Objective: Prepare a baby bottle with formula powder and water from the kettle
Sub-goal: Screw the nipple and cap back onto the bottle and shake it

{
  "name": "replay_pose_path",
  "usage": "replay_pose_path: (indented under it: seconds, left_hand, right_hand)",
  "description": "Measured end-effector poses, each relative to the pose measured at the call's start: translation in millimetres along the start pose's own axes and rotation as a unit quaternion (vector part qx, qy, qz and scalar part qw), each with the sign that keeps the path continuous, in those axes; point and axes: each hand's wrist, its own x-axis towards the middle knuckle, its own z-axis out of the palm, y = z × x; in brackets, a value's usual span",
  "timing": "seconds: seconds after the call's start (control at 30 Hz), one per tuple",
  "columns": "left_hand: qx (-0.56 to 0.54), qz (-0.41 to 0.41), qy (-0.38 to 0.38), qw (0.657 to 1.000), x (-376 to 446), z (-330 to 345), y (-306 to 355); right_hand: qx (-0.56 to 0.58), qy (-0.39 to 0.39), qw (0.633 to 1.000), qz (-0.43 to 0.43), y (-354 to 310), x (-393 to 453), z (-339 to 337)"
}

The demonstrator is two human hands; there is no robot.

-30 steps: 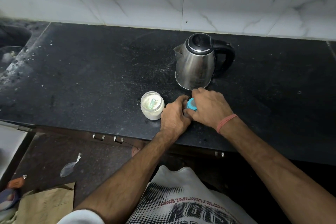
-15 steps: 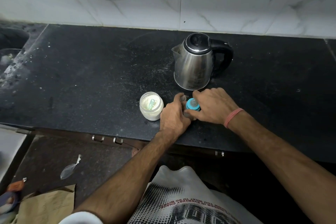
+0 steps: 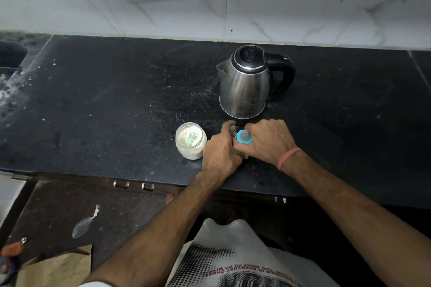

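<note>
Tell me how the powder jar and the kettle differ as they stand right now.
The powder jar is small, clear and open-topped, showing white powder and a pale green scoop; the kettle is much bigger, of shiny steel, its black lid shut. The jar has no handle; the kettle has a black one. The jar stands near the counter's front edge, by the left hand; the kettle stands farther back. Both stand upright on the black counter, untouched.

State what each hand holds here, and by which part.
Both hold the baby bottle. The left hand grips its body, mostly hidden beneath the fingers; the right hand grips round the blue collar under the teat.
</note>
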Motion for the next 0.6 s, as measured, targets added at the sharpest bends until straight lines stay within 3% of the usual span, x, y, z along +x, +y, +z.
replay_pose_path:
  seconds: [0.2, 0.33, 0.47, 0.6]
  left_hand:
    - [0.027, 0.055, 0.013, 0.998, -3.2, -5.7, 4.8]
    - [-0.025, 0.033, 0.049, 0.998, -9.0, 3.5, 0.7]
    - [-0.030, 0.034, 0.040, 0.998, -6.4, 3.9, -3.2]
    - [-0.043, 0.033, 0.036, 0.998, -6.3, 4.5, -3.9]
  right_hand:
    - [-0.012, 0.020, 1.000, -0.017, 1.6, 0.7, 4.9]
    - [-0.044, 0.057, 0.997, 0.030, -8.6, -3.0, 10.4]
    - [-0.032, 0.042, 0.994, 0.093, -21.8, -5.9, 5.6]
    - [-0.019, 0.026, 0.995, 0.089, -18.4, -9.1, 2.8]
